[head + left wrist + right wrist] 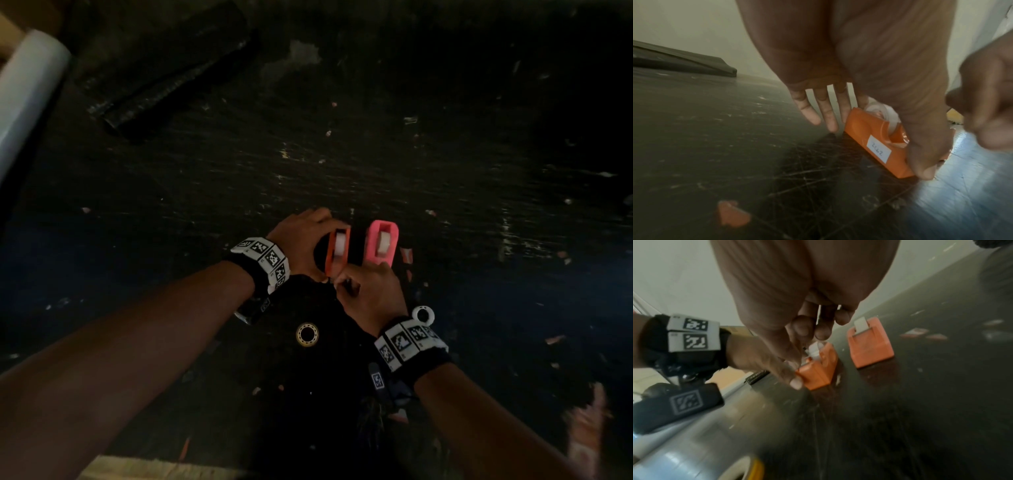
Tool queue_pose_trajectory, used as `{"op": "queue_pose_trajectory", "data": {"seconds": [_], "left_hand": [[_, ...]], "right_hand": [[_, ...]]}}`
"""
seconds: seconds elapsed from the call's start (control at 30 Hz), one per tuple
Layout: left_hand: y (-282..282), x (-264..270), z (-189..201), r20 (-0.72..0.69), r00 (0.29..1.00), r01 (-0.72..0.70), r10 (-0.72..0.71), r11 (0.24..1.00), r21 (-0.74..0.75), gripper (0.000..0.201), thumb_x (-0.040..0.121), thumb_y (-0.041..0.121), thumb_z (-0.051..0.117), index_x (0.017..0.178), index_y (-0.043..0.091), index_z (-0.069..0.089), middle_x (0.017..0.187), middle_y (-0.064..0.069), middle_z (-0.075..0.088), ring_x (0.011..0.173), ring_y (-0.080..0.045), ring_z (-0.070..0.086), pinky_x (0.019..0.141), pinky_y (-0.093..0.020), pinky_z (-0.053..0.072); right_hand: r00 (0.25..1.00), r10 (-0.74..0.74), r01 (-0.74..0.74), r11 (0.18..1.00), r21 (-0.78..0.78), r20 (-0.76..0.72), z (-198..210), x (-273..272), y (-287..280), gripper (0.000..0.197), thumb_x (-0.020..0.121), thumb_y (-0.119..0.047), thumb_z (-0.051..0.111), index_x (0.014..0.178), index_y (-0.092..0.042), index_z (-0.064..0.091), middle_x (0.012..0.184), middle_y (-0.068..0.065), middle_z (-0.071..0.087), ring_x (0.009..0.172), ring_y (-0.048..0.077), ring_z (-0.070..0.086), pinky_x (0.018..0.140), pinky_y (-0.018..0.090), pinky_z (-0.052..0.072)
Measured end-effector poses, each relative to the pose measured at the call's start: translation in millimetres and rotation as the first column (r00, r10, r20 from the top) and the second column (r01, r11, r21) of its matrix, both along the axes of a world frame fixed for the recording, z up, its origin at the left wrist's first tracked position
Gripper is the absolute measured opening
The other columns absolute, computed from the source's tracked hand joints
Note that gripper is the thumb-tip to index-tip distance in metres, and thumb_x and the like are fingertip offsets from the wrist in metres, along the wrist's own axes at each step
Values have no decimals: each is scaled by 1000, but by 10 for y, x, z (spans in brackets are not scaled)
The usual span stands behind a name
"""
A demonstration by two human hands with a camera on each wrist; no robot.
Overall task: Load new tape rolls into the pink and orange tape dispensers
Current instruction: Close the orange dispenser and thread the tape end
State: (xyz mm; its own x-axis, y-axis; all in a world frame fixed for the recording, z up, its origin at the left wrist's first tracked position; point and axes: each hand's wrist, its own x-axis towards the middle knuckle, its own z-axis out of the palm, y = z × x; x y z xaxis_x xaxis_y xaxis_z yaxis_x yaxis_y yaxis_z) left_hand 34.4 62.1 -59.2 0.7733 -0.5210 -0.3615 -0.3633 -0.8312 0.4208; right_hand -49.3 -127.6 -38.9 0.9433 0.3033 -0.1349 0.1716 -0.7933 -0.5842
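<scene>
On dark table, left hand [301,240] steadies orange dispenser [337,251].

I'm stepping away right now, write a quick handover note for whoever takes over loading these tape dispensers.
Left hand: steadies the orange dispenser on the table, thumb at its near end, fingers along the far side.
Right hand: pinches the tape end at that dispenser's cutter end.
Pink dispenser: stands just right of the orange one, untouched, with a white roll seated and tape led to its front.
Done: both dispensers hold a roll.
Left: seat the orange dispenser's tape end on the cutter. Two loose rings lie near the wrists.
</scene>
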Motion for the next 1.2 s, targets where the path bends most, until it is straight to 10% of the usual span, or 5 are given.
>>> {"op": "queue_pose_trajectory", "data": {"seconds": [0.43, 0.67, 0.9, 1.07, 1.2], "left_hand": [[-15, -7, 9, -16, 1000, -5, 5, 1000, 2, 113, 53, 51, 93, 150, 33, 38, 141, 3, 43, 128, -21, 50, 105, -42, 48], [-20, -2, -3, -28, 999, -16, 16, 1000, -8, 114, 53, 46, 94, 150, 32, 38, 141, 3, 42, 129, -22, 50, 106, -42, 47], [-35, -1, 33, -45, 999, -22, 22, 1000, -1, 113, 53, 43, 95, 150, 32, 38, 142, 4, 41, 130, -21, 50, 107, -42, 47], [-29, -7, 5, -43, 999, -31, 30, 1000, -7, 114, 51, 43, 95, 149, 33, 38, 139, 5, 42, 128, -21, 51, 106, -44, 49], [-32, -3, 20, -56, 998, -26, 26, 1000, 0, 113, 53, 42, 95, 149, 33, 37, 141, 4, 41, 130, -22, 49, 107, -45, 48]], "right_hand": [[989, -146, 149, 975, -167, 30, -133, -144, 23, 17, 80, -37, 72, 72, -22, 68, 66, -1, 69, 63, 24, 66, 61, 28, 48], [985, -171, 161, 960, -230, -25, -195, -20, 105, 29, 87, -49, 61, 103, -25, 64, 87, 3, 73, 82, 28, 70, 73, 42, 58], [957, -262, 239, 956, -172, -126, -90, -63, 42, 24, 81, -46, 65, 97, -30, 56, 84, -4, 69, 76, 22, 68, 71, 40, 59], [810, -420, 464, 886, 8, -409, -186, -182, 69, 26, 81, -49, 63, 82, -25, 72, 74, -3, 75, 72, 19, 72, 72, 35, 58], [503, -427, 781, 598, 183, -752, -259, -171, 172, 28, 91, -25, 64, 70, -7, 67, 39, 4, 51, 30, 14, 44, 41, 26, 38]]}}
